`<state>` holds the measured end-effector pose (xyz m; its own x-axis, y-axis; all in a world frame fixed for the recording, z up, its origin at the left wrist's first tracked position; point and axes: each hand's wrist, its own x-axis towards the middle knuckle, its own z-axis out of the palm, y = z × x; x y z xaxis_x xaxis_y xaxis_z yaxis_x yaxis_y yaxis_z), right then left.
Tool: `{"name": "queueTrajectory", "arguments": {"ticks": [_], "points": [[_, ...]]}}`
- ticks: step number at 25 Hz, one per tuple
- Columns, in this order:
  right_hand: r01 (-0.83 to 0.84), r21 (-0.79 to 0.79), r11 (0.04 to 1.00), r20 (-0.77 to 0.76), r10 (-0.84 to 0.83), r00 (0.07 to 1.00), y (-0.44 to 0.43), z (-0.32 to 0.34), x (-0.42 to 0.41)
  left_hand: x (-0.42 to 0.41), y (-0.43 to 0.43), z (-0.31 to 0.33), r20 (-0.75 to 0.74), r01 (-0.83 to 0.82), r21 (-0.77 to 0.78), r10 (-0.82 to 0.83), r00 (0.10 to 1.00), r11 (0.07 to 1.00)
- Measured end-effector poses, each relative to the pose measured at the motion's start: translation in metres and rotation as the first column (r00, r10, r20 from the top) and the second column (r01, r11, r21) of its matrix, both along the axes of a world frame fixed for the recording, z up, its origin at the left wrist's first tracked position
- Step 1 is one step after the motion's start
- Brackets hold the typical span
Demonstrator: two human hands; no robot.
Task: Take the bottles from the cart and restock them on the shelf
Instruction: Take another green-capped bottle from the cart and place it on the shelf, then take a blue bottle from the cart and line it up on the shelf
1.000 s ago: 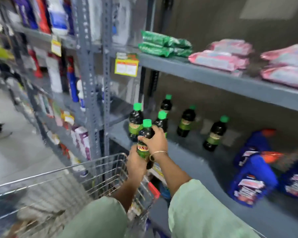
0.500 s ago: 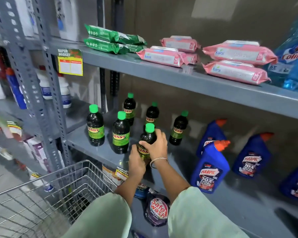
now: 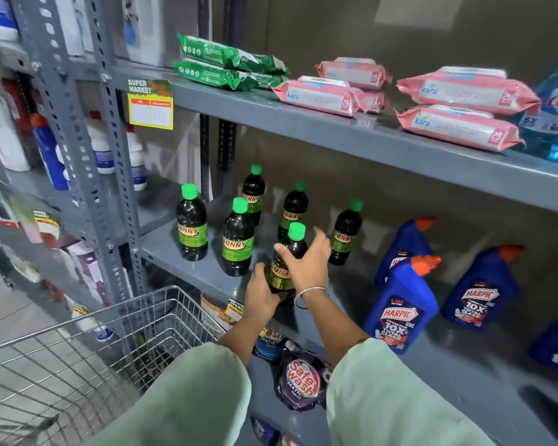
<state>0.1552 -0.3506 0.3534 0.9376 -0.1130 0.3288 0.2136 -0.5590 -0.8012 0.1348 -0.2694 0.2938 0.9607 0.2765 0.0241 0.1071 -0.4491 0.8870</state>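
Observation:
A dark bottle with a green cap and a green label [image 3: 289,252] stands at the front of the grey middle shelf [image 3: 187,265]. My left hand [image 3: 261,296] wraps its base from the left. My right hand [image 3: 308,263] rests against its right side with the fingers loosening and spread. Several matching bottles stand behind on the same shelf, among them one at the far left [image 3: 191,224], one beside it [image 3: 238,238] and one at the right [image 3: 346,233]. The wire cart [image 3: 87,352] sits low on the left; I see no bottles in its visible part.
Blue toilet-cleaner bottles [image 3: 400,304] stand to the right on the same shelf. The upper shelf [image 3: 351,130] carries pink and green wipe packs. Purple detergent pouches [image 3: 298,379] lie on the shelf below. A perforated steel upright [image 3: 116,175] stands left of the bottles.
The view swung right and closer to the shelf. Both hands carried the bottle from above the cart onto the front of the middle shelf, and the right fingers have started to spread.

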Motion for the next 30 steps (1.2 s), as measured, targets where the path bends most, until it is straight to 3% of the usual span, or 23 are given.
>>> {"name": "queueTrajectory", "arguments": {"ticks": [6,8,11,14,16,20,22,25,27,30], "points": [[0.287,-0.198,0.937,0.358,-0.204,0.911,0.043,0.013,-0.008,-0.044,0.073,-0.019,0.048,-0.182,0.065,0.179,0.983,0.981],[0.269,-0.307,0.913,0.452,-0.109,0.886,0.074,0.002,-0.016,-0.068,0.109,-0.036,0.011,-0.27,0.035,0.27,0.963,0.962],[0.109,-0.442,0.89,0.429,0.103,0.898,0.136,-0.032,-0.03,-0.104,0.169,-0.073,-0.156,-0.421,0.052,0.424,0.892,0.906],[-0.068,-0.559,0.826,0.24,0.24,0.941,0.195,-0.084,-0.052,-0.146,0.225,-0.115,-0.368,-0.485,0.082,0.479,0.797,0.87],[-0.273,-0.585,0.764,-0.022,0.321,0.947,0.233,-0.129,-0.073,-0.177,0.264,-0.154,-0.528,-0.508,0.136,0.496,0.689,0.851],[-0.546,-0.543,0.638,-0.45,0.328,0.83,0.282,-0.226,-0.113,-0.228,0.316,-0.217,-0.716,-0.543,0.153,0.472,0.515,0.826],[-0.667,-0.474,0.575,-0.622,0.318,0.715,0.301,-0.276,-0.13,-0.242,0.331,-0.245,-0.759,-0.543,0.152,0.449,0.471,0.826],[-0.838,-0.335,0.432,-0.876,0.185,0.445,0.321,-0.341,-0.151,-0.25,0.341,-0.289,-0.803,-0.594,0.134,0.438,0.404,0.794],[-0.898,-0.221,0.381,-0.951,0.119,0.285,0.327,-0.378,-0.166,-0.252,0.336,-0.313,-0.851,-0.61,0.097,0.384,0.36,0.786],[-0.934,-0.106,0.342,-0.987,0.08,0.142,0.332,-0.422,-0.188,-0.259,0.327,-0.337,-0.86,-0.586,0.113,0.374,0.347,0.803]]}}
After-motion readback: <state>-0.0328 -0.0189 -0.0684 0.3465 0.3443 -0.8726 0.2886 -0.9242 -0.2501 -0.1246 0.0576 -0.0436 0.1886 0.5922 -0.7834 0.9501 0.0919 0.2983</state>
